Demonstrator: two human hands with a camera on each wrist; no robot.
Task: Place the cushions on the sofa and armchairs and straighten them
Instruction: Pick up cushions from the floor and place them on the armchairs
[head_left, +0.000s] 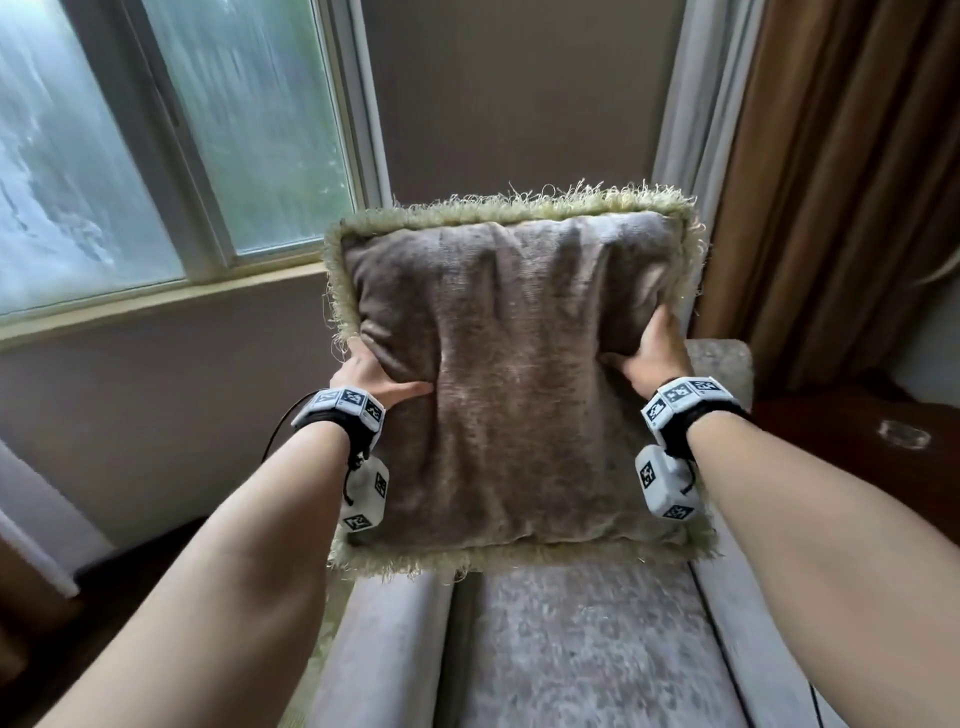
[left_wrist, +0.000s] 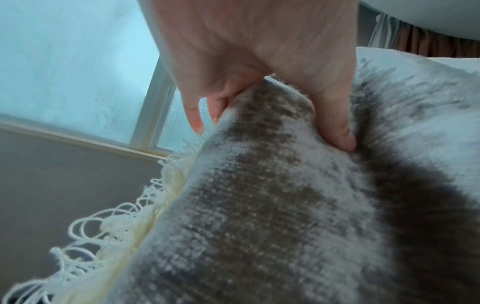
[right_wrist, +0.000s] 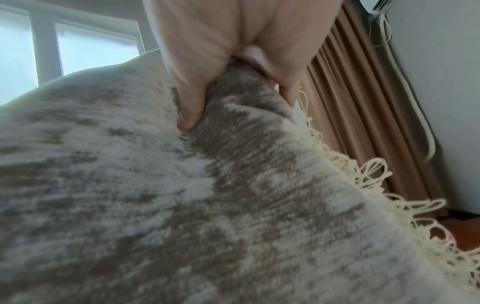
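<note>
A square grey-brown cushion (head_left: 514, 374) with a pale green-cream fringe is held up in the air above a grey armchair (head_left: 582, 639). My left hand (head_left: 371, 376) grips its left edge, thumb on the front face and fingers behind. My right hand (head_left: 652, 353) grips the right edge the same way. In the left wrist view my left hand (left_wrist: 259, 86) pinches a fold of the cushion (left_wrist: 259, 205). The right wrist view has my right hand (right_wrist: 233, 67) squeezing the cushion (right_wrist: 182, 195) beside its fringe. The cushion's back and the chair's backrest are hidden.
A window (head_left: 171, 140) with a sill fills the wall at the left. Brown curtains (head_left: 841, 182) hang at the right, a white sheer one beside them. A dark wooden side table (head_left: 857, 457) with a glass dish (head_left: 904, 434) stands right of the armchair.
</note>
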